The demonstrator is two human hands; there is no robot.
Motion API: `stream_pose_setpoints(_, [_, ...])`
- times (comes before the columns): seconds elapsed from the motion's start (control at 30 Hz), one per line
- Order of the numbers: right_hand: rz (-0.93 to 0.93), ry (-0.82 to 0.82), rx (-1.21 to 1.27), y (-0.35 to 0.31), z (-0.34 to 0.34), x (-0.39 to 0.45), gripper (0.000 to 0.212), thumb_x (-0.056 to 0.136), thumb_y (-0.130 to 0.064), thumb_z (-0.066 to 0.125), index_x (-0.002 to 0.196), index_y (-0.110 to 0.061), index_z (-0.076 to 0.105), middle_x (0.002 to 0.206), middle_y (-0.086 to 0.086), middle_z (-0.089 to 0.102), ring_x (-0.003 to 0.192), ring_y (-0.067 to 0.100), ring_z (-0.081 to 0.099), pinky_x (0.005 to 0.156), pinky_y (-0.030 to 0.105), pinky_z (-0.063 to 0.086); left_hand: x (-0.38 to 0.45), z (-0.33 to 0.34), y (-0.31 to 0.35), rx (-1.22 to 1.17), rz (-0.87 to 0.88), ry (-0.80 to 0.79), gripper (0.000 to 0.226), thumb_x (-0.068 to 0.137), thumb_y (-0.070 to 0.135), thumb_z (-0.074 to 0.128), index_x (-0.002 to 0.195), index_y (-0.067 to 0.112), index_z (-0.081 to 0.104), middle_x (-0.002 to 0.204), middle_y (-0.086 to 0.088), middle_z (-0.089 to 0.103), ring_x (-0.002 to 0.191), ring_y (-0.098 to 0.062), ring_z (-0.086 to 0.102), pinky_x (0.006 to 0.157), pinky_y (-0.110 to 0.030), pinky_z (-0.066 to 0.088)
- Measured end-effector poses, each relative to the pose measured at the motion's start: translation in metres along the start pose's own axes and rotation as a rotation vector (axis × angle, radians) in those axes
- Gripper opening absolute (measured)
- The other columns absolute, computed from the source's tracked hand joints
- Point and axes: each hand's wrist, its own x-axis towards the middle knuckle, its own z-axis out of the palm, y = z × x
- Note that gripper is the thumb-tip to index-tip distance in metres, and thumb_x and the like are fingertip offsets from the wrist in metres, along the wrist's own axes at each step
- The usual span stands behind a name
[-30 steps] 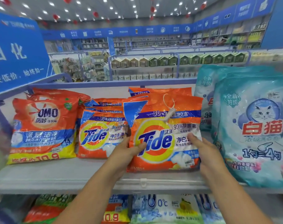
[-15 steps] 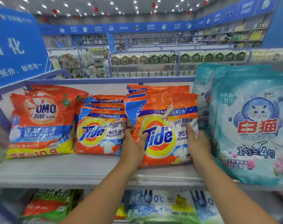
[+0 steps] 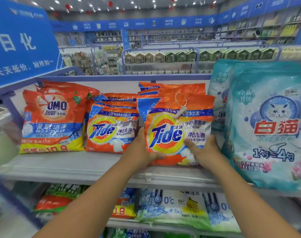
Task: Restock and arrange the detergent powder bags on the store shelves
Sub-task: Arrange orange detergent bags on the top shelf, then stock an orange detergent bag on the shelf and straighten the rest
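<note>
on tide bag [image 3: 173, 127], both hands [image 3: 142, 152]

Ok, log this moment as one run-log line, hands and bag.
step: seating front Tide bag on top shelf | left hand: grips lower left edge | right hand: grips lower right edge | neighbours: teal cat bag right

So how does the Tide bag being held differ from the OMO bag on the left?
Both hands, left hand and right hand, grip the Tide bag; the OMO bag rests untouched. Tide's logo is a yellow circle, OMO's a white burst. OMO shows a yellow price band. Both are orange, upright on the same shelf.
</note>
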Motion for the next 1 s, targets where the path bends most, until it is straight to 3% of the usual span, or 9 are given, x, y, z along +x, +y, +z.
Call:
stream_pose_setpoints(0.13, [-0.012, 0.064, 0.011, 0.004, 0.004, -0.006, 0.116, 0.063, -0.082, 0.061, 0.148, -0.014, 0.020, 0.154, 0.012, 0.040, 0.137, 0.034, 0.045, 0.108, 0.047, 0.043, -0.014, 0.002, -0.001, 0.037, 0.014, 0.049, 0.110, 0.072, 0.050, 0.086, 0.154, 0.037, 0.013, 0.140, 0.017, 0.054, 0.117, -0.005, 0.057, 0.094, -0.024, 0.045])
stream_pose_setpoints(0.23, [-0.024, 0.128, -0.101, 0.011, 0.008, -0.016, 0.109, 0.078, -0.076, 0.061, 0.156, -0.019, 0.011, 0.157, 0.012, 0.039, 0.139, 0.036, 0.044, 0.109, 0.050, 0.044, -0.038, -0.008, -0.006, 0.171, 0.043, 0.109, 0.092, 0.087, 0.054, 0.070, 0.159, 0.033, 0.016, 0.143, 0.020, 0.047, 0.131, -0.003, 0.045, 0.101, -0.025, 0.038])
stream_pose_setpoints(0.33, [-0.064, 0.131, -0.287, 0.006, 0.020, -0.043, 0.097, 0.088, -0.072, 0.050, 0.161, -0.022, 0.009, 0.166, 0.015, 0.019, 0.152, 0.034, 0.022, 0.118, 0.051, 0.033, -0.062, -0.025, -0.026, 0.422, 0.129, 0.179, 0.068, 0.096, 0.056, 0.055, 0.154, 0.026, 0.037, 0.158, 0.005, 0.040, 0.145, -0.014, 0.033, 0.114, -0.032, 0.030])
stream_pose_setpoints(0.47, [-0.163, 0.142, -0.429, -0.006, 0.059, -0.103, 0.090, 0.093, -0.072, 0.035, 0.162, -0.019, 0.010, 0.170, 0.010, 0.000, 0.157, 0.027, -0.007, 0.126, 0.050, 0.013, -0.097, -0.045, -0.075, 0.469, 0.285, 0.211, 0.057, 0.098, 0.054, 0.052, 0.147, 0.024, 0.051, 0.161, 0.002, 0.037, 0.151, -0.018, 0.025, 0.122, -0.032, 0.012])
stream_pose_setpoints(0.63, [-0.254, 0.048, -0.578, -0.006, 0.151, -0.197, 0.083, 0.097, -0.069, 0.028, 0.162, -0.028, -0.005, 0.167, -0.002, -0.026, 0.155, 0.021, -0.021, 0.127, 0.041, 0.000, -0.169, -0.062, -0.151, 0.445, 0.504, 0.197, 0.051, 0.099, 0.051, 0.049, 0.138, 0.021, 0.062, 0.154, -0.001, 0.047, 0.147, -0.022, 0.038, 0.118, -0.047, 0.036])
stream_pose_setpoints(0.67, [-0.236, -0.017, -0.617, -0.004, 0.171, -0.216, 0.084, 0.096, -0.071, 0.025, 0.161, -0.030, -0.008, 0.164, -0.004, -0.032, 0.153, 0.020, -0.024, 0.127, 0.041, -0.002, -0.182, -0.065, -0.170, 0.460, 0.467, 0.155, 0.055, 0.099, 0.055, 0.045, 0.141, 0.024, 0.059, 0.157, 0.000, 0.043, 0.149, -0.020, 0.034, 0.119, -0.048, 0.034])
stream_pose_setpoints(0.8, [-0.150, -0.228, -0.760, 0.004, 0.232, -0.249, 0.086, 0.091, -0.076, 0.015, 0.161, -0.033, -0.010, 0.163, -0.004, -0.032, 0.152, 0.021, -0.028, 0.128, 0.044, -0.001, -0.204, -0.077, -0.238, 0.568, 0.181, 0.004, 0.078, 0.091, 0.077, 0.022, 0.158, 0.039, 0.026, 0.169, 0.006, 0.002, 0.156, -0.017, -0.006, 0.126, -0.039, -0.004])
stream_pose_setpoints(0.9, [-0.137, -0.238, -0.811, 0.003, 0.259, -0.243, 0.081, 0.099, -0.069, 0.027, 0.162, -0.028, -0.002, 0.168, 0.001, -0.019, 0.154, 0.023, -0.022, 0.128, 0.045, -0.001, -0.206, -0.082, -0.263, 0.583, 0.123, -0.018, 0.072, 0.095, 0.070, 0.039, 0.158, 0.037, 0.029, 0.170, 0.002, 0.007, 0.157, -0.023, -0.003, 0.127, -0.044, 0.000])
stream_pose_setpoints(1.0, [-0.110, -0.258, -0.813, 0.008, 0.280, -0.232, 0.080, 0.100, -0.067, 0.031, 0.163, -0.025, 0.003, 0.170, 0.004, -0.013, 0.156, 0.025, -0.017, 0.127, 0.046, 0.000, -0.199, -0.079, -0.276, 0.589, 0.089, -0.069, 0.070, 0.097, 0.066, 0.039, 0.158, 0.035, 0.027, 0.170, 0.001, 0.008, 0.157, -0.024, 0.001, 0.127, -0.047, 0.006])
